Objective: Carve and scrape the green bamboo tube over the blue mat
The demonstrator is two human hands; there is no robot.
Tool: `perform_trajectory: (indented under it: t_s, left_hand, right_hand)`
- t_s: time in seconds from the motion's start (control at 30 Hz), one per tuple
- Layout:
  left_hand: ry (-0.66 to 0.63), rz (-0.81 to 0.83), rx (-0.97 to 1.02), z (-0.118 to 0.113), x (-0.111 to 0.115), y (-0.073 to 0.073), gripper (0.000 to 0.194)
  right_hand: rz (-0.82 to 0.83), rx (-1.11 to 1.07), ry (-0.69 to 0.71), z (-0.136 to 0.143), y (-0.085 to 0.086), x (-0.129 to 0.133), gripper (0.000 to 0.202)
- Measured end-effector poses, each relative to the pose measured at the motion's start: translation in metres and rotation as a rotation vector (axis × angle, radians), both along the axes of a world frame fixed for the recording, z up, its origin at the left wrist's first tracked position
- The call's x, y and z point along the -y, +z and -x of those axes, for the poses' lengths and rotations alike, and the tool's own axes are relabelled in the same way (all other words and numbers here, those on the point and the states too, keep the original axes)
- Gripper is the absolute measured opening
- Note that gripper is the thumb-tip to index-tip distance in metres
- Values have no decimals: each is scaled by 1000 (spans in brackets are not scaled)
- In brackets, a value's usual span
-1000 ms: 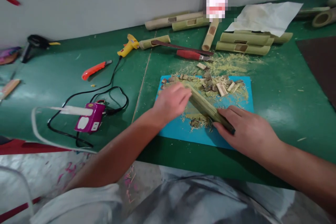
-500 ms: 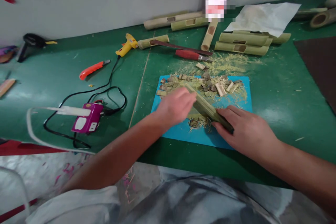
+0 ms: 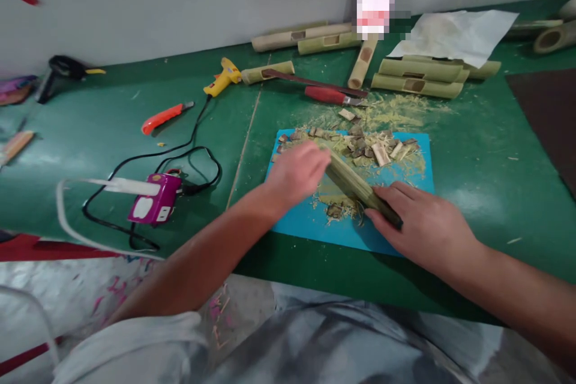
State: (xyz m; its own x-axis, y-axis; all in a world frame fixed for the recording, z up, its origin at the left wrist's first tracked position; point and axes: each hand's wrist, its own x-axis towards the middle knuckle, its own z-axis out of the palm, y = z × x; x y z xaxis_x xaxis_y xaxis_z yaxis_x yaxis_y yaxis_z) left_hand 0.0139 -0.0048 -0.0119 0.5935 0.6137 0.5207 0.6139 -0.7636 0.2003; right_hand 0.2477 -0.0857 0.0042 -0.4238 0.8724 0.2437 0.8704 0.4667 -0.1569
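Observation:
A green bamboo piece (image 3: 348, 181) lies slantwise over the blue mat (image 3: 310, 222). Its near right end is gripped by my right hand (image 3: 420, 222), thumb on one side and fingers on the other. At the far left end, my left hand (image 3: 299, 171) is closed in a fist; whatever it holds, if anything, is hidden. Bamboo chips (image 3: 381, 154) and fine shavings cover the back of the mat, and a small pile (image 3: 335, 210) sits in front of the bamboo.
Behind the mat lie a red-handled knife (image 3: 324, 95) and bamboo tubes (image 3: 416, 85). To the left are an orange cutter (image 3: 162, 119), a yellow glue gun (image 3: 224, 77) and a purple power socket (image 3: 155, 199) with a black cord. White paper (image 3: 454, 36) rests at the back right.
My left hand has shifted slightly left along the bamboo's far end. My right hand keeps its grip. The whole view has moved slightly.

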Motion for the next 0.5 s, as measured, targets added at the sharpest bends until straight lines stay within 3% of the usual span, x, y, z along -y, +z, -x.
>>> perform_trajectory:
  t_s: [0.1, 0.23, 0.33, 0.5]
  left_hand:
    - [-62, 42, -46, 0, 0, 1, 25]
    - [57, -5, -19, -2, 3, 4, 29]
    - [-34, 50, -85, -5, 7, 5, 32]
    - [22, 58, -77, -11, 16, 8, 31]
  right_hand:
    - [-4, -2, 11, 0, 0, 0, 27]
    - [7, -6, 5, -1, 0, 0, 27]
    - [7, -10, 17, -1, -1, -1, 27]
    - [11, -15, 7, 1, -1, -2, 26]
